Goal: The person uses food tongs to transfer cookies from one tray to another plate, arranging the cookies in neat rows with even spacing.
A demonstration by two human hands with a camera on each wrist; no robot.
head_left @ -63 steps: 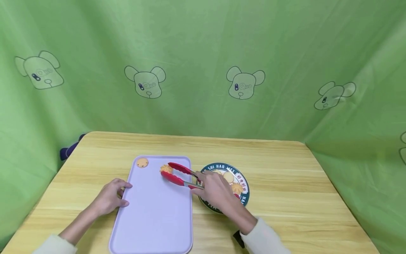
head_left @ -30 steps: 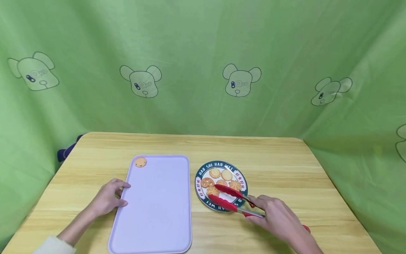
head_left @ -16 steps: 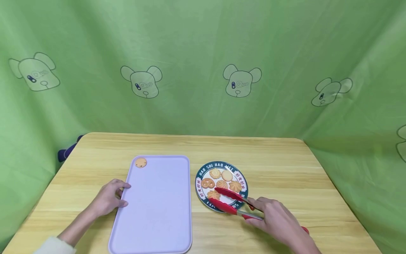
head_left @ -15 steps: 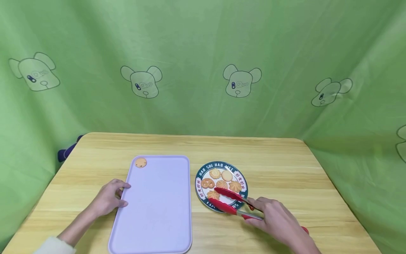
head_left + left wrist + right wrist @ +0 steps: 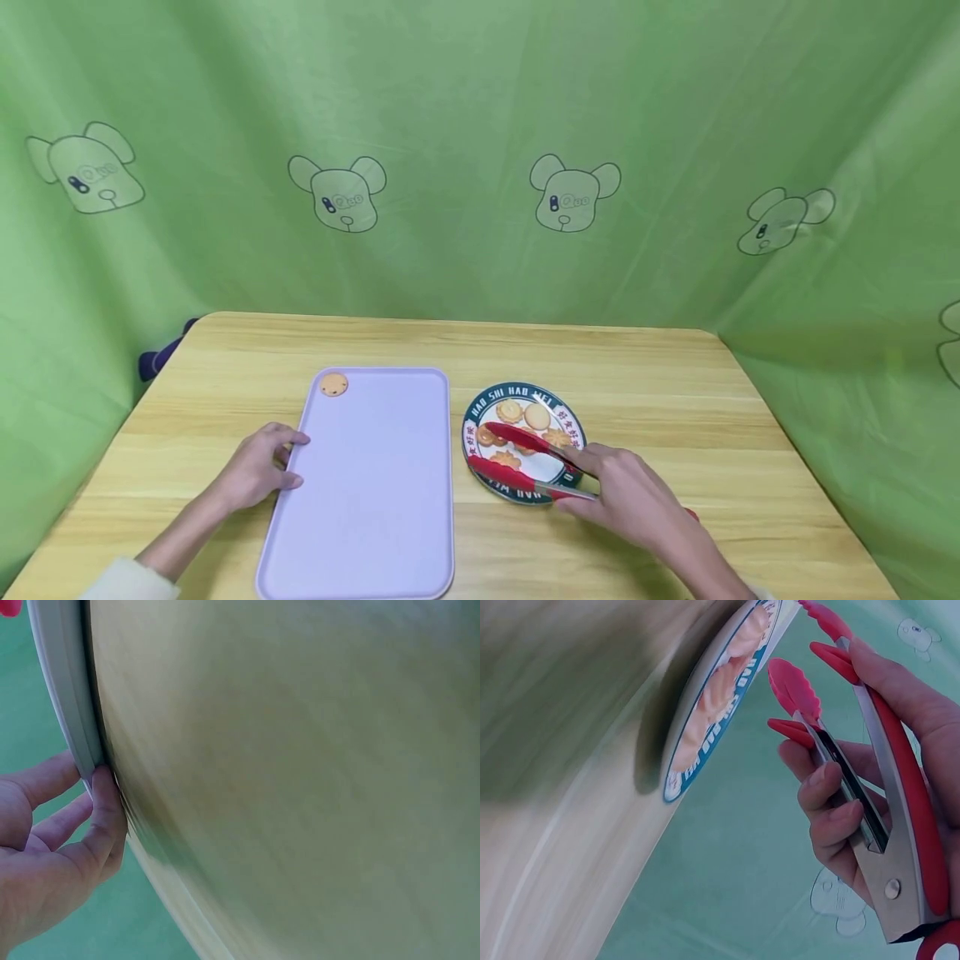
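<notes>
My left hand grips the left edge of a lilac tray between thumb and fingers; the left wrist view shows the tray rim between them. A round speckled cookie lies in the tray's far left corner. My right hand holds red-tipped tongs around their handles. Their tips are spread over a round plate with a green lettered rim. A flower-shaped cookie shows between the tips. A pretzel-like cookie and a swirl cookie are partly hidden behind the upper tip.
Further cookies on the plate include a round pale cookie, a scalloped cookie and another flower-shaped cookie. All stands on a wooden table. A green curtain with bear drawings encloses its back and sides.
The tongs have gone from over the tray, where they held a flower-shaped cookie, right to the plate. Lately they shifted slightly left, their tips wider apart. The left hand stays put.
</notes>
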